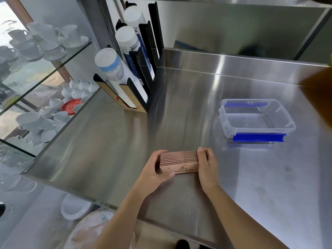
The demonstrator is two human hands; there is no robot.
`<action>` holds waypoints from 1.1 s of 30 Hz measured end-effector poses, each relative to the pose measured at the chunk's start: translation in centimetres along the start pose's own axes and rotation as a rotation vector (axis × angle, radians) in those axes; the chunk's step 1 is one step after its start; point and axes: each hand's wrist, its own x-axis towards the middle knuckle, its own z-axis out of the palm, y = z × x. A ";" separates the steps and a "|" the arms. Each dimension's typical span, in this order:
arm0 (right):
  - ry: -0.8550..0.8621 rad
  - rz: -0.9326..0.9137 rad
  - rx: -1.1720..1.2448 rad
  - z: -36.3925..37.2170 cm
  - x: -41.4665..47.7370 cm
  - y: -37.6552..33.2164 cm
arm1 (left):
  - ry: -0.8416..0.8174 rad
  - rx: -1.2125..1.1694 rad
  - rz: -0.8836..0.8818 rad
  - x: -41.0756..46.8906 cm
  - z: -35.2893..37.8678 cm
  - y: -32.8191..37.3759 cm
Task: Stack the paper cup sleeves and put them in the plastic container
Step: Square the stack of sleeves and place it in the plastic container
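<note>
A stack of brown paper cup sleeves [179, 159] stands on edge on the steel counter [179, 105], pressed together between both hands. My left hand [155, 172] grips its left end, thumb across the printed front face. My right hand [206, 165] clamps the right end, fingers over the top. The clear plastic container [284, 115] with blue clips sits open and empty to the right and farther back, apart from the hands.
A black cup dispenser rack [140, 69] holding three tilted stacks of paper cups stands at the back left of the counter. Glass shelves [36, 78] with white cups and teapots lie left. A brown blurred object [318, 90] intrudes at the right edge.
</note>
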 end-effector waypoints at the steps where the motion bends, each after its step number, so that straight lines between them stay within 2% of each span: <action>1: -0.006 0.001 -0.011 0.0 0.0 0.1 | 0.015 0.031 0.004 0.0 -0.2 -0.1; 8: -0.047 -0.050 -0.126 -0.8 -0.1 0.1 | 0.077 0.139 -0.011 -0.2 -0.1 0.0; 15: -0.307 -0.066 -0.072 -3.3 -0.6 -0.1 | 0.080 0.141 -0.003 -0.1 0.0 -0.1; 18: -0.369 -0.043 -0.131 -4.3 -0.4 -0.1 | 0.089 0.129 -0.007 -0.1 0.1 0.1; 24: -0.328 -0.049 -0.190 -5.2 -0.3 -0.2 | 0.094 0.126 -0.011 0.0 -0.2 0.0; 33: -0.266 0.009 -0.043 -5.0 -0.6 -0.8 | 0.094 0.014 -0.048 0.2 -1.1 -0.2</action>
